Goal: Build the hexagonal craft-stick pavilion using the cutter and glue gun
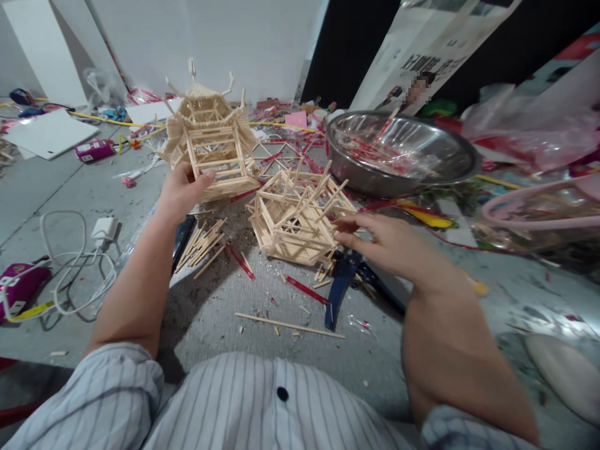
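A pagoda model [209, 140] built of thin wooden sticks stands on the grey floor at centre left. My left hand [180, 190] grips its base at the near corner, fingers wrapped on the edge. A lower, hexagonal stick frame [295, 215] with loose sticks poking up sits just right of it. My right hand [379, 240] reaches toward that frame's right side, fingers stretched out and nearly touching it, holding nothing.
A pile of loose sticks [201, 244] lies under my left wrist. Blue-handled pliers [344, 281] rest below the frame. A steel bowl [403, 153] stands behind it. A white charger and cable [89, 250] lie at left. Clutter fills the back and right.
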